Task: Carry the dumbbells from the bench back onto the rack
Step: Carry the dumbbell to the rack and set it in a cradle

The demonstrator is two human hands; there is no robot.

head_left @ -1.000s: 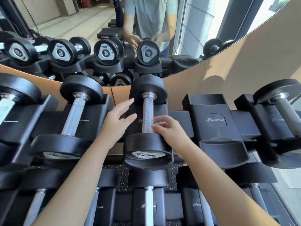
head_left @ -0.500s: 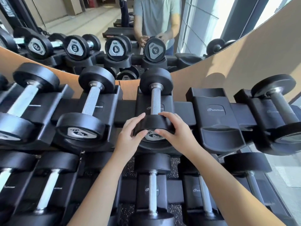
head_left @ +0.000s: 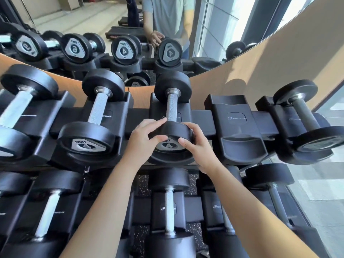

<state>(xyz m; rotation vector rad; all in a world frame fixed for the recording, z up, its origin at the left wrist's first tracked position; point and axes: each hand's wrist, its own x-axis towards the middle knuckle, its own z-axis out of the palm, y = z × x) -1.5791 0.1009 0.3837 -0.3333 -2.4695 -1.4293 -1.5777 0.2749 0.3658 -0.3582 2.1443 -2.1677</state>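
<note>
Lower tier of the black two-tier dumbbell rack (head_left: 236,116), bottom of frame: four dumbbells show at least in part, two left of centre, one at centre (head_left: 170,207), one lower right; all have chrome handles and black heads.

Centre of frame: the left hand (head_left: 143,140) and the right hand (head_left: 197,148) both curl around the near head of the black rubber-headed dumbbell with the knurled steel handle (head_left: 172,107). Fingers wrap over the top edge, thumbs press the face plate marked 4. Neither hand is closed fully; each cups the rim. The dumbbell lies in the centre cradle of the upper tier, far head toward the mirror (head_left: 186,25).

Handling judgement: dense and rigid, with a modest weight marking. The rubber heads look grippy but round, so liable to roll out of a rim grip. The knurled handle is the secure hold for carrying; the head grip suits only nudging it to seat.

Upper tier count: five dumbbells, though the leftmost shows only a blurred part. One empty moulded cradle (head_left: 240,146) sits right of centre, just beside the held dumbbell.

Far: the mirror repeats the row and the person's torso.
</note>
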